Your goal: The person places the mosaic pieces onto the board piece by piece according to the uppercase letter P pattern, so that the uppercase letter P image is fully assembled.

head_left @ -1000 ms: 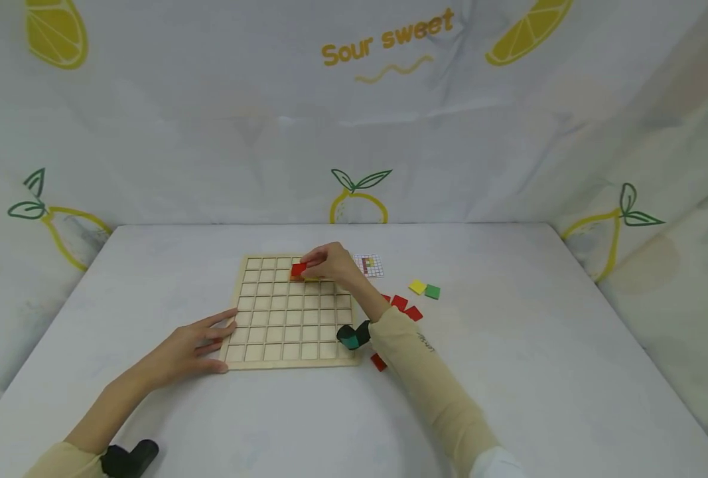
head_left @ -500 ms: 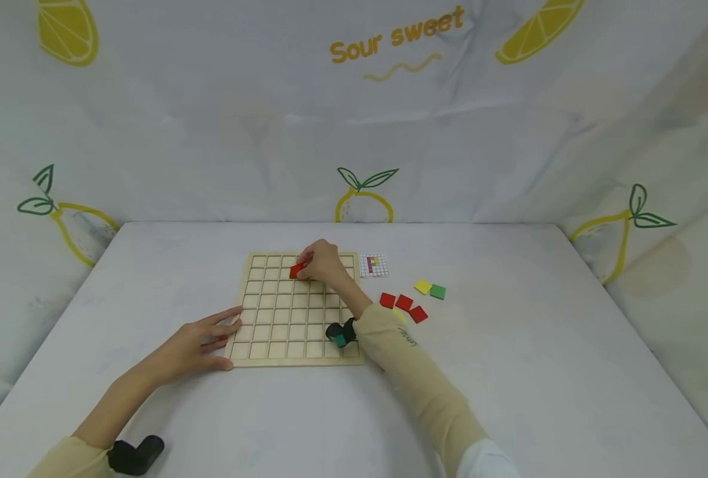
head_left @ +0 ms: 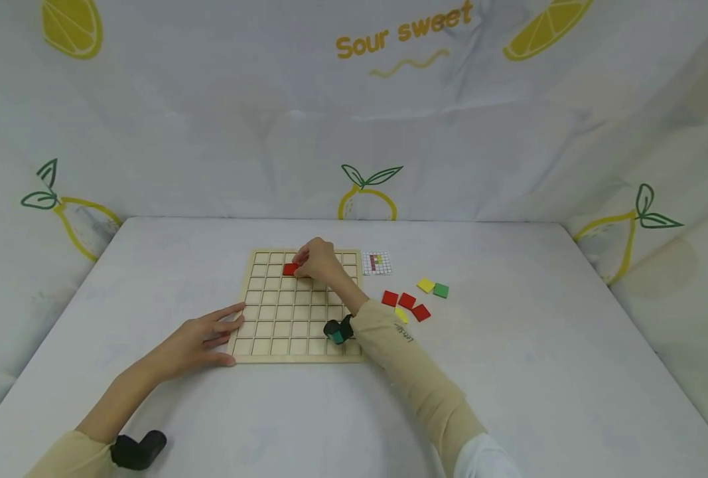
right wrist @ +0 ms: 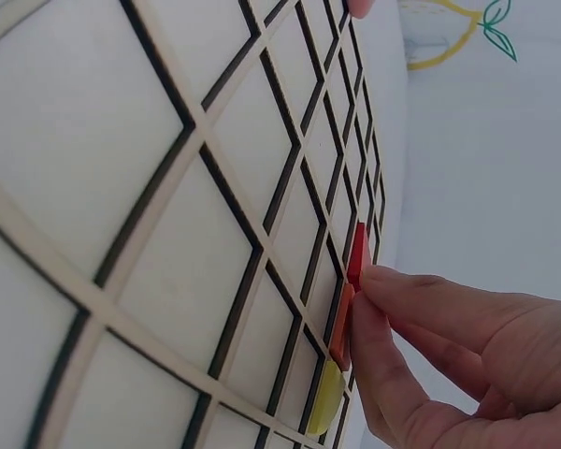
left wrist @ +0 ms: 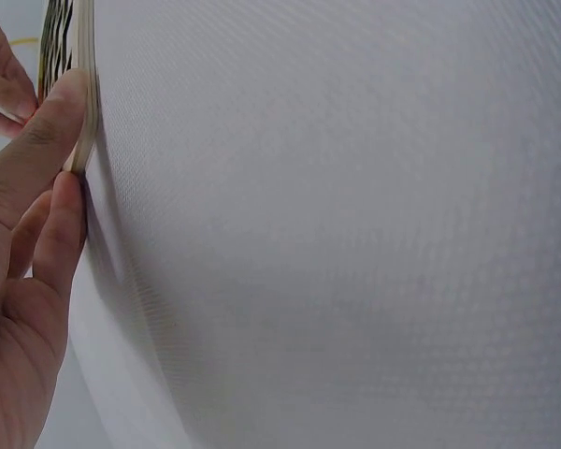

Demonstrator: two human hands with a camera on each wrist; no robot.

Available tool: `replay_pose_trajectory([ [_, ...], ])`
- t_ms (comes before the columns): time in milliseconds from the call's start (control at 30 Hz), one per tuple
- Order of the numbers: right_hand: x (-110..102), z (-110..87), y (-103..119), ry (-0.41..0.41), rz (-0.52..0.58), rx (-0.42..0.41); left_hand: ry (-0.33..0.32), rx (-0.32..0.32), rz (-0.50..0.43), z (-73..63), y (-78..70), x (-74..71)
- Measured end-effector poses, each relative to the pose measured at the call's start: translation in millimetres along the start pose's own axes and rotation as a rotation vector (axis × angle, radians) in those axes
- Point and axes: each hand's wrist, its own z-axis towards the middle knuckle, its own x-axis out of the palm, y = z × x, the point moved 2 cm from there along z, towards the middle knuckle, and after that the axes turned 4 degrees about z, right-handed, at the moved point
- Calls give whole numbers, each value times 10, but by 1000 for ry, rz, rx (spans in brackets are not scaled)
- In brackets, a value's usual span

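Note:
A wooden grid board [head_left: 281, 329] lies flat on the table. Over its far rows, my right hand [head_left: 318, 261] pinches a red square tile [head_left: 290, 269] between thumb and fingertips. In the right wrist view, that red tile [right wrist: 357, 254] sits at the grid cells, partly raised above the bars. Beside it are an orange-red tile [right wrist: 342, 327] under the fingertips and a yellow tile [right wrist: 327, 398]. My left hand [head_left: 195, 346] rests at the board's left edge with fingers spread, the thumb by the near corner. Its fingertips touch the wooden rim in the left wrist view.
A small card with a coloured grid pattern [head_left: 377, 263] lies right of the board's far corner. Further right are red tiles [head_left: 407, 301], a yellow tile [head_left: 425, 285] and a green tile [head_left: 440, 291]. Another yellow tile [head_left: 401, 315] lies near the right sleeve. A white patterned cloth hangs behind.
My right hand has shifted a little left across the board with the red tile, which now looks flatter. The left hand stays at the board's edge. The head view has shifted slightly.

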Motion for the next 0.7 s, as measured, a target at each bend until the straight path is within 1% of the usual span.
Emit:
replay_pose_trajectory([
  [200, -21, -25, 3, -1, 66, -15, -6, 10, -22, -12, -5, -7],
  [467, -26, -43, -6, -7, 113, -2, -6, 11, -19, -10, -8, -6],
  [567, -50, -39, -30, -11, 132, -17, -6, 10, -15, -8, -6, -7],
  [633, -78, -42, -64, -1, 171, -28, -5, 8, -19, -9, -4, -6],
  [700, -121, -60, -110, 21, 247, -28, -4, 8, -26, -12, -2, -4],
])
